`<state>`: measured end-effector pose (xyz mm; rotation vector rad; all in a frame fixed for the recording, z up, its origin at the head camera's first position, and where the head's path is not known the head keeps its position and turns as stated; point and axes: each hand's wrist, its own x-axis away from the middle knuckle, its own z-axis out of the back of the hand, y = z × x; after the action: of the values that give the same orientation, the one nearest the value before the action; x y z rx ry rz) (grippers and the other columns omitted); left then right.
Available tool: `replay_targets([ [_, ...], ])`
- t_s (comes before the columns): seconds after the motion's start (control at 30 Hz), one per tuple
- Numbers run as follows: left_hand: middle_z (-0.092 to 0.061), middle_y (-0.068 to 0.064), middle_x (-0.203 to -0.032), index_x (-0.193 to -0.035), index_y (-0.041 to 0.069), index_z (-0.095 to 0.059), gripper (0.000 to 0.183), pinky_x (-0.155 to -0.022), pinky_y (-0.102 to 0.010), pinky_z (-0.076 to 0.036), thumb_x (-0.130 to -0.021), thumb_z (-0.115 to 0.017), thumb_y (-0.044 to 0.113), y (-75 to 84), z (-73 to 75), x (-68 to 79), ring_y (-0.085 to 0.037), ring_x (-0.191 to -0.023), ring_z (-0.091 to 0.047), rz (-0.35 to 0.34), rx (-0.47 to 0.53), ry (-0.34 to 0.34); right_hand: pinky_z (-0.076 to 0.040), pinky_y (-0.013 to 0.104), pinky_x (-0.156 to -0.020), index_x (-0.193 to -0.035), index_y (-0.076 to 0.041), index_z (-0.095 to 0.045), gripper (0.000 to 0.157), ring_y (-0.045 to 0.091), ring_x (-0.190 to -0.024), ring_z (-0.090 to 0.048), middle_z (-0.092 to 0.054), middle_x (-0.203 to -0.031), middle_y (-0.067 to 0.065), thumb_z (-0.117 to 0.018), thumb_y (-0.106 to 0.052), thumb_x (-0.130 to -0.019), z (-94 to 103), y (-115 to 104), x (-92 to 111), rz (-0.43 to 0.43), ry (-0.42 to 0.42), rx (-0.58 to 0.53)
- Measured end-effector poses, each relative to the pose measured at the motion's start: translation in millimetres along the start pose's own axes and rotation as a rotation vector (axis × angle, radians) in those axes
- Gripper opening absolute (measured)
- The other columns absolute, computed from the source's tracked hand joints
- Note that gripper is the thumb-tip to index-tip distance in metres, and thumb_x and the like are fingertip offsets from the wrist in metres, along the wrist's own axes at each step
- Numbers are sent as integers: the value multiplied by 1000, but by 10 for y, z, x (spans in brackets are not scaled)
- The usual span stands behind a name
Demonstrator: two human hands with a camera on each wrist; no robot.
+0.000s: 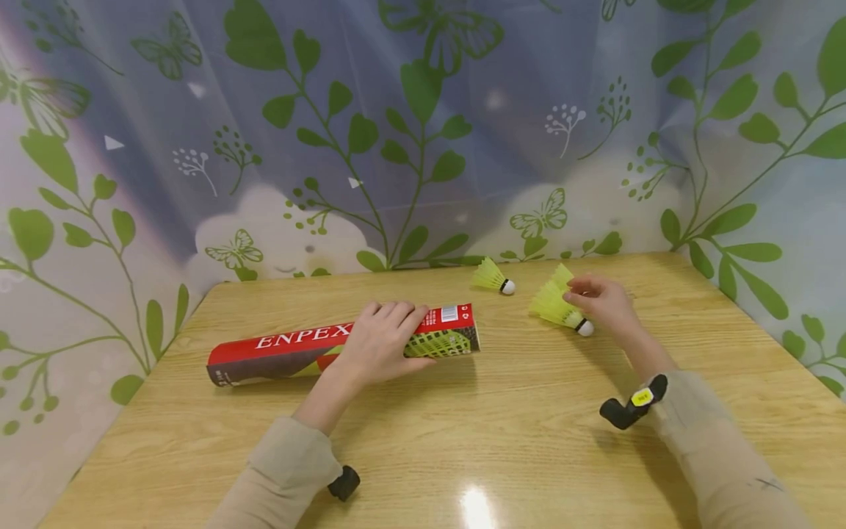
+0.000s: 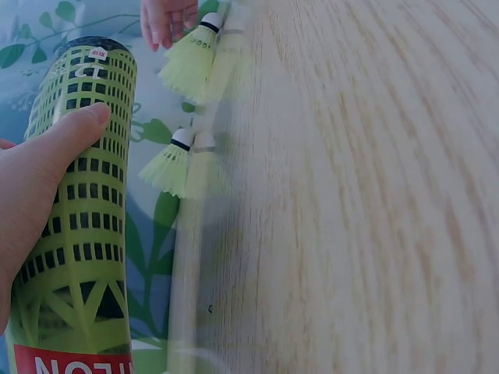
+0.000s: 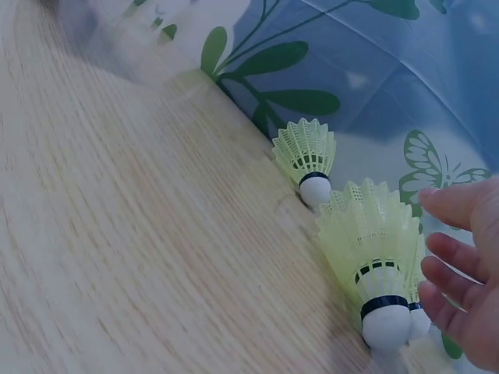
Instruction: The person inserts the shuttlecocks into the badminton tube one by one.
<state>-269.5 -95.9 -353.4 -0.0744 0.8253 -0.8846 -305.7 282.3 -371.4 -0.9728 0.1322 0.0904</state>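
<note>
My left hand [image 1: 378, 342] grips a long red, grey and green shuttlecock tube box [image 1: 284, 356] marked ENPEX from above, the thumb along its near side. The box lies lengthwise over the table. At the right, my right hand [image 1: 603, 307] hovers beside a yellow shuttlecock [image 3: 370, 234] with a white cork and dark band. A second cork [image 3: 419, 321] peeks out behind that one, mostly hidden. In the right wrist view the fingers are loosely bent, with nothing visible between them. Another yellow shuttlecock [image 1: 492, 278] lies alone farther back, left of the right hand.
A light wooden table [image 1: 476, 433] carries everything. Its back edge meets a hanging curtain [image 1: 370, 147] printed with green leaves and butterflies, which also runs along both sides. A dark camera mount [image 1: 631, 408] sits on the right wrist.
</note>
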Motion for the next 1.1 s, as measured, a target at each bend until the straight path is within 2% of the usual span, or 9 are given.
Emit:
replay_targets([
  [0.13, -61, -6, -101, -116, 7, -61, 78, -72, -38, -44, -63, -72, 63, 2, -9, 3, -23, -89, -60, -3, -5, 7, -42, 45, -85, -127, 6, -50, 47, 41, -111, -46, -48, -123, 28, -59, -23, -91, -18, 28, -16, 22, -42, 25],
  [0.2, -61, -7, -101, -116, 7, -61, 78, -71, -38, -44, -63, -72, 63, 3, -9, 1, -23, -88, -60, -2, -4, 8, -41, 49, -88, -130, 4, -48, 49, 42, -113, -45, -45, -127, 29, -60, -23, -91, -17, 39, -22, 18, -72, 25],
  [0.47, -61, -7, -101, -117, 7, -61, 77, -73, -39, -46, -64, -72, 62, 4, -2, -4, -23, -89, -60, 6, 10, -1, -41, 52, -89, -137, 4, -39, 56, 48, -118, -41, -40, -132, 33, -61, -17, -90, 0, 85, -27, 24, -147, 16],
  [0.7, -61, -7, -100, -116, 7, -62, 78, -71, -38, -45, -63, -72, 64, 0, -8, 3, -23, -89, -60, 0, 3, 14, -36, 56, -93, -140, 1, -35, 62, 49, -117, -40, -39, -132, 33, -62, -23, -89, -30, 105, -57, 41, -213, 46],
  [0.93, -61, -7, -100, -115, 7, -62, 78, -71, -38, -45, -63, -72, 63, 3, -10, 1, -23, -89, -60, 0, 12, 14, -39, 57, -89, -137, 4, -39, 58, 51, -112, -45, -42, -128, 36, -62, -21, -89, -59, 66, -34, 94, -226, 123],
  [1.1, -62, -7, -101, -115, 8, -62, 76, -71, -38, -45, -63, -72, 62, 5, -6, -3, -23, -89, -60, 1, 10, 9, -39, 57, -89, -134, 4, -41, 57, 51, -112, -45, -43, -127, 37, -62, -22, -89, -68, 37, -5, 92, -219, 154],
])
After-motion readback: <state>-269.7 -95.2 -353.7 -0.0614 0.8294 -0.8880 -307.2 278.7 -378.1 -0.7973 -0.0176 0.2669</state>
